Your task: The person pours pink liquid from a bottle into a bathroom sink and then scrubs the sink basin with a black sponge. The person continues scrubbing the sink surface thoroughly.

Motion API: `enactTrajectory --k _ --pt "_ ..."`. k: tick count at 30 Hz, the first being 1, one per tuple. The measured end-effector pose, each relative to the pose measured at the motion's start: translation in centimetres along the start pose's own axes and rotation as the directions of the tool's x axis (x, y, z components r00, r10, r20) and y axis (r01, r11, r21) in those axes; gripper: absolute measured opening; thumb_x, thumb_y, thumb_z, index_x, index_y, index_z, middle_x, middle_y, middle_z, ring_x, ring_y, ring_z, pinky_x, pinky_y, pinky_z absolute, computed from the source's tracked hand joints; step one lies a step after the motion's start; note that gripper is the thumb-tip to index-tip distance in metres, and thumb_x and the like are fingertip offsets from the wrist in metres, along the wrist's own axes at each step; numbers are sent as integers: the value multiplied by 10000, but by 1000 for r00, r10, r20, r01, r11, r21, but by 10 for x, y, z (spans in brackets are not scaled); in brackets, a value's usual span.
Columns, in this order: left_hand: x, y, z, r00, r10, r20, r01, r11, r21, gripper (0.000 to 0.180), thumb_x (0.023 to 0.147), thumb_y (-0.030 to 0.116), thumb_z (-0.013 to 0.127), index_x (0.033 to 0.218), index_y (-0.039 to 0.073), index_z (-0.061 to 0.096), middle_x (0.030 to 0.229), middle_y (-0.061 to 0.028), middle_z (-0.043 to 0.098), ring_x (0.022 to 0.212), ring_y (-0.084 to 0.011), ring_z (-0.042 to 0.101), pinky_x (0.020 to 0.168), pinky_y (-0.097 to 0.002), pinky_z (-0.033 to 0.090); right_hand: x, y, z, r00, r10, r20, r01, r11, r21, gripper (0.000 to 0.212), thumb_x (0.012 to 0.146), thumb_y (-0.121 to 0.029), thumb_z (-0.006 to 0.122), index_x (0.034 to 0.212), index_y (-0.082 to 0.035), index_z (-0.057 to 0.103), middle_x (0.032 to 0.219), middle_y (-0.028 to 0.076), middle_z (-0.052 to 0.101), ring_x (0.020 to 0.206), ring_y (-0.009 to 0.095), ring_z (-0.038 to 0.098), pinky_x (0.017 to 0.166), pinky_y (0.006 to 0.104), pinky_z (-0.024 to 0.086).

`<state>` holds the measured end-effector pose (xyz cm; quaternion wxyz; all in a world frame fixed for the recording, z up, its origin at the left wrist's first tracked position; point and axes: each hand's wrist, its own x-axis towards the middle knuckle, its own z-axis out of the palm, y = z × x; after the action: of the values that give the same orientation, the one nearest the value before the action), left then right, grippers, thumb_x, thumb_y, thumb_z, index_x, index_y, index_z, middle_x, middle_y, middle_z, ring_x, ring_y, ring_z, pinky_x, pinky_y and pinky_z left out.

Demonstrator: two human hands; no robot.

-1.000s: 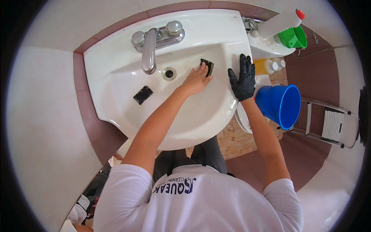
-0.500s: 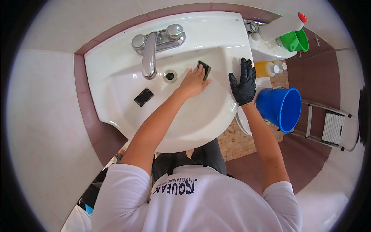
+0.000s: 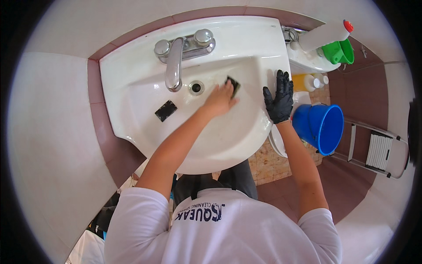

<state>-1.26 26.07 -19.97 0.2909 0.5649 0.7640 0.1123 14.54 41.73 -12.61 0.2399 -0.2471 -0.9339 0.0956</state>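
Note:
My bare left hand [image 3: 221,100] reaches into the white sink [image 3: 206,143], slightly blurred. Its fingers press a dark scouring pad [image 3: 234,85] flat against the basin's right-hand slope. A second piece, a black rectangular pad [image 3: 166,111] with whitish specks, lies left of the drain [image 3: 196,88]. My right hand [image 3: 279,102], in a black glove, rests on the sink's right rim with fingers stretched out and holds nothing. Above the basin, a chrome tap [image 3: 174,70] points its spout toward me, with a round knob on each side.
Right of the sink stand a blue bucket [image 3: 330,130], yellow bottles with white caps [image 3: 306,82], a white bottle with a red cap [image 3: 325,35] and a green scoop-like container [image 3: 340,52]. A folding step stool [image 3: 379,149] leans at the far right. Tiled walls border the sink.
My left hand and the pad under it have slid slightly toward me along the basin slope. My right hand stays on the rim. The whole view has shifted a little.

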Motion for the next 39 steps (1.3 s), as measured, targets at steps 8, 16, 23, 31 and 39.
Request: enactTrajectory --k 8,16,23,31,39 --pt "-68 20 16 984 92 151 -67 984 -165 705 962 468 329 1400 -80 260 1496 -245 182 1382 -352 220 1130 -468 145 -4 3 -2 1000 7 -3 -7 1000 4 677 825 -289 645 1378 -19 364 1363 198 436 1288 393 370 1061 512 270" --pt "-39 17 10 987 78 143 -68 995 -70 704 957 462 350 1383 -94 283 1478 -259 221 1374 -345 246 1121 -475 168 -4 5 -2 996 55 66 -55 998 -5 697 825 -315 643 1388 -22 355 1373 197 428 1302 393 355 1073 508 254" --pt "-52 17 11 989 98 112 -81 985 -153 705 958 463 343 1395 -85 265 1494 -246 190 1385 -345 216 1130 -466 152 -3 1 -2 1000 11 23 -12 1000 27 690 827 -300 645 1388 -23 355 1380 188 424 1303 390 355 1078 506 246" --pt "-67 23 20 979 146 140 -124 980 -156 710 955 478 352 1373 -95 308 1480 -252 223 1374 -354 246 1126 -478 158 -5 6 -1 999 19 39 -18 1000 -16 696 820 -295 651 1388 -24 353 1371 191 432 1296 387 364 1070 507 256" --pt "0 2 1 993 30 -114 -31 999 -12 700 963 450 338 1393 -95 250 1484 -259 201 1367 -352 256 1128 -456 161 4 -7 -1 1000 3 18 -3 999 39 695 825 -301 646 1387 -17 352 1377 194 427 1300 385 362 1066 518 257"
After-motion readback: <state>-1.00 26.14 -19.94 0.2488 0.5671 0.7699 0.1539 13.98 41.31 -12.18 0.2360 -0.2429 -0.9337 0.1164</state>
